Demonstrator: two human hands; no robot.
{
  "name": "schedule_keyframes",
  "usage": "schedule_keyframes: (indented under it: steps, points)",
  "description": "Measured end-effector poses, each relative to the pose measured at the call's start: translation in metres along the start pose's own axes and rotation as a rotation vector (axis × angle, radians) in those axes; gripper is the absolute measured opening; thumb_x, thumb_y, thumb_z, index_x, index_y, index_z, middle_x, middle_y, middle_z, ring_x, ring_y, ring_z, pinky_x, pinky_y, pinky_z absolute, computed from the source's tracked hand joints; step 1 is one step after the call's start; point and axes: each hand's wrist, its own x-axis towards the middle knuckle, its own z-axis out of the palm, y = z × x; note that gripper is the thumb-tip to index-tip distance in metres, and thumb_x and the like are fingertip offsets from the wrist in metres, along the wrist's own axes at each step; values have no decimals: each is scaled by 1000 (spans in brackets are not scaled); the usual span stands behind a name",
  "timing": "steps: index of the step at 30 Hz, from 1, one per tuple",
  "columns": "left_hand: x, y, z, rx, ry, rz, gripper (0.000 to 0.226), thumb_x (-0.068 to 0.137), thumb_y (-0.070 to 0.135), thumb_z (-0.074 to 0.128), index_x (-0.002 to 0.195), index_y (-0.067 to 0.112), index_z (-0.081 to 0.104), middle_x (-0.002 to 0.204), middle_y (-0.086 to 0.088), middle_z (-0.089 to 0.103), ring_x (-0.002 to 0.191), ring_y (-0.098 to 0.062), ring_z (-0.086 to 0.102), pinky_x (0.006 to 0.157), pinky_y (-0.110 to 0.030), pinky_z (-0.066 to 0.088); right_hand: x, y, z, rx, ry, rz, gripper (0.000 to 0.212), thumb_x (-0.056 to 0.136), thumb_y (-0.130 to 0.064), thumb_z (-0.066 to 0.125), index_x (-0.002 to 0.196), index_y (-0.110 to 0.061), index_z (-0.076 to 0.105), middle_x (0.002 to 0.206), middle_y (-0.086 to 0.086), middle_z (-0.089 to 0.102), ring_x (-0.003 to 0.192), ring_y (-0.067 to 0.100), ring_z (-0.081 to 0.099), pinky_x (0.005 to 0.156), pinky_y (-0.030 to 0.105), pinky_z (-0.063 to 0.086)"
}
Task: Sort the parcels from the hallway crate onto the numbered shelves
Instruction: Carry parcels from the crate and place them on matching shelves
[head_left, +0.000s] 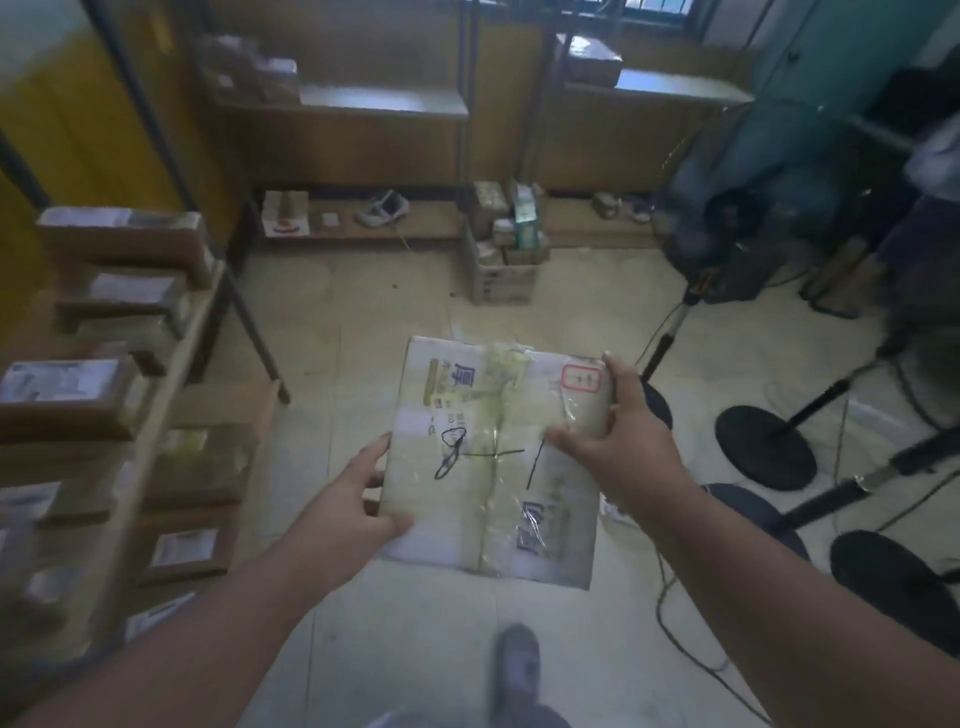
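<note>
Both hands grip flat, tape-glossy cardboard parcel (493, 457)

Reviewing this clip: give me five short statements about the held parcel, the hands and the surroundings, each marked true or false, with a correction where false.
1. Both hands hold one parcel. True: the left hand grips its left edge and the right hand its upper right corner.
2. The parcel rests on the floor. False: it is held up in the air above the floor.
3. The shelf rack on the left carries several boxes. True.
4. The parcel bears a red-bordered stamp near the right hand. True.
5. The sneaker lies on the top shelf by the window. False: it sits on the low shelf near the floor, at the far wall.
</note>
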Motion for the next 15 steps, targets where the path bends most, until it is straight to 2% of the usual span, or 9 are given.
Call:
schedule_keyframes:
  steps: [2, 5, 8, 10, 11, 12, 13, 15]
  points:
    - [48, 13, 12, -16, 0, 7, 87, 83, -2, 73, 142, 54, 41, 120, 6, 67, 94, -21, 73, 89, -53, 58, 51, 8, -1, -6, 5, 11, 98, 73, -40, 85, 144, -54, 20, 101, -14, 59, 85, 9, 65, 72, 37, 61]
    - [114, 29, 24, -60, 67, -26, 84, 85, -5, 70, 138, 53, 41, 118, 10, 66, 93, -18, 73, 87, -47, 58, 137, 9, 3, -34, -55, -10, 98, 72, -41, 86, 143, -54, 19, 105, -9, 63, 87, 13, 66, 75, 41, 61]
    - [161, 45, 17, -104, 144, -59, 83, 82, 3, 74, 133, 61, 43, 123, 12, 66, 95, -18, 73, 90, -51, 58, 214, -9, 10, -43, -143, -34, 97, 71, -40, 87, 141, -55, 21, 96, -17, 59, 86, 13, 67, 75, 44, 62]
    - [189, 60, 0, -129, 212, -87, 84, 77, 12, 77, 127, 70, 41, 125, 15, 65, 97, -15, 72, 91, -50, 58, 263, -37, 20, -57, -190, -98, 97, 72, -40, 86, 143, -54, 22, 94, -20, 56, 81, 6, 64, 71, 36, 61]
    - [202, 64, -10, -138, 253, -101, 85, 75, 14, 78, 125, 72, 40, 125, 15, 65, 98, -15, 72, 91, -49, 57, 286, -50, 29, -66, -222, -125, 97, 73, -39, 86, 145, -52, 22, 96, -19, 56, 78, -1, 60, 64, 25, 59]
    - [214, 67, -20, -146, 299, -114, 87, 75, 15, 78, 129, 71, 40, 125, 15, 65, 100, -16, 71, 91, -49, 57, 306, -63, 42, -72, -256, -151, 96, 75, -37, 85, 146, -51, 22, 97, -18, 56, 74, -6, 56, 56, 14, 53]
    - [227, 67, -31, -159, 343, -127, 88, 77, 13, 79, 135, 66, 40, 125, 13, 65, 100, -16, 71, 90, -48, 58, 326, -76, 57, -75, -290, -174, 96, 76, -36, 85, 146, -51, 22, 96, -18, 57, 72, -8, 54, 51, 10, 48]
    - [252, 61, -52, -154, 425, -151, 85, 82, 7, 78, 140, 57, 41, 123, 10, 65, 98, -15, 70, 86, -42, 59, 364, -96, 94, -84, -344, -211, 97, 74, -39, 85, 145, -55, 21, 99, -14, 62, 75, -3, 59, 59, 18, 54]
